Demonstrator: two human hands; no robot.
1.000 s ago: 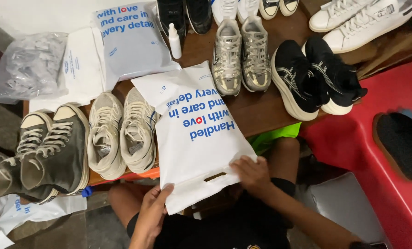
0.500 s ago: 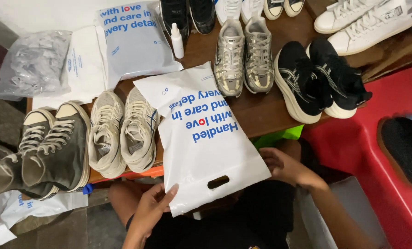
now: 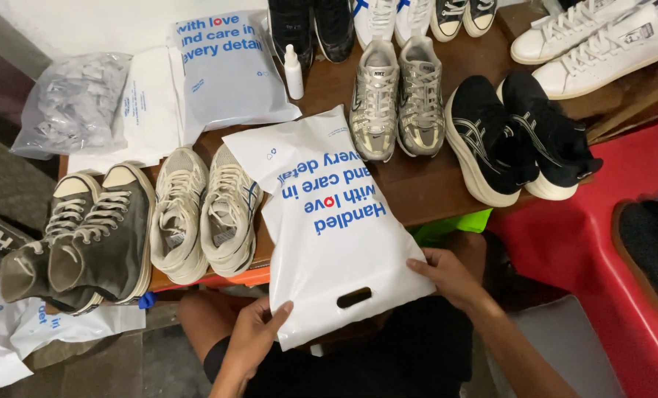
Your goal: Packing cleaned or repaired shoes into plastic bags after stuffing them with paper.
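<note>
2 hands hold a white plastic bag at the near edge of the surface.

The left hand [image 3: 254, 335] has its fingers closed on the bottom left corner of the white bag [image 3: 329, 243], thumb on top; the right hand [image 3: 447, 274] grips the bag's right edge beside the cut-out handle slot. The bag lies flat, half on the brown surface [image 3: 425, 188], half over the person's lap. Just left of it sit 2 cream sneakers [image 3: 204, 214], then 2 dark high-tops [image 3: 86, 236]; behind it stand silver sneakers [image 3: 395, 96] and black sneakers [image 3: 520, 136].
</note>
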